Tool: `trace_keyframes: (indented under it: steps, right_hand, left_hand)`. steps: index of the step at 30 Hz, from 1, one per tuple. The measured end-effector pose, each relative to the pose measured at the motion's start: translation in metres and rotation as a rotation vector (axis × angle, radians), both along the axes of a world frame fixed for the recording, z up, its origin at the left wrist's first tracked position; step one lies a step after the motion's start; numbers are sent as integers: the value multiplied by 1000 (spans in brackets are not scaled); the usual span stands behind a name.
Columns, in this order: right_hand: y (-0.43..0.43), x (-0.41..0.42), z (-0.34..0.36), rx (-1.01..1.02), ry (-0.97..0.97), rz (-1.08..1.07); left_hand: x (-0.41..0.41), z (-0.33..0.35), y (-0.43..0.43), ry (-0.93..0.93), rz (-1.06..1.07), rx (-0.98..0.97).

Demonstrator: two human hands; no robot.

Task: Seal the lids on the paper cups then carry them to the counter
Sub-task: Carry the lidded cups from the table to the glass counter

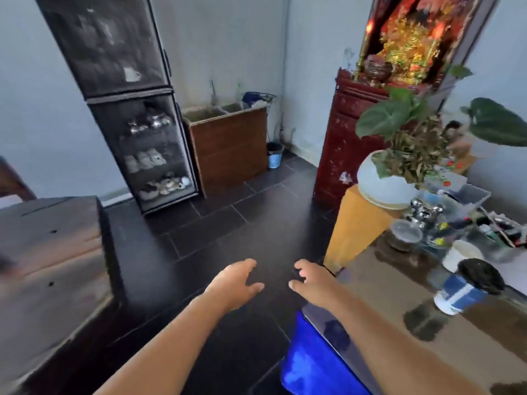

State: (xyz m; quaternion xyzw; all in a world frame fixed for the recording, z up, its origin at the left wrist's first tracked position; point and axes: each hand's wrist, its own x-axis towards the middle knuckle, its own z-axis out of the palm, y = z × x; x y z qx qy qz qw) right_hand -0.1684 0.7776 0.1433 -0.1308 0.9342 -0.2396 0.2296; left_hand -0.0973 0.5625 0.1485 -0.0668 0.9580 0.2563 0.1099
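Head view: a paper cup (467,289) with a black lid (482,276) and a blue-and-white wall stands at the right of the frame on a glossy brown table (399,303). Just behind it, toward the upper right, sits a white cup (462,259) with no lid. Further back on the table are a small clear container (406,233), a shiny silver figure (426,213) and a clutter of small items too blurred to identify.

Both hands hang empty over the dark tiled floor (228,223) at lower centre, well apart from the cups. The left hand (238,283) is spread, fingers loose. The right hand (312,279) is likewise spread, fingers slightly curled, gripping nothing.

A blue cloth (310,363) hangs at the table's near edge, lower centre. A potted plant (399,166) rests on a yellow stand (356,232) at right. A dark shelf cabinet (142,143) stands at upper left, a red shrine cabinet (348,138) at upper right.
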Motion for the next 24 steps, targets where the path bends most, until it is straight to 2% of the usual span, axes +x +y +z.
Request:
trace_keyframes:
  steps: [10, 17, 24]
  right_hand:
    - [-317, -31, 1, -33, -28, 467]
    - [-473, -41, -3, -47, -72, 727]
    - [-622, -84, -24, -65, -96, 956]
  left_hand:
    - [61, -6, -266, -13, 497, 6]
    - [100, -12, -377, -22, 807, 27]
    - [81, -26, -476, -30, 1011, -4]
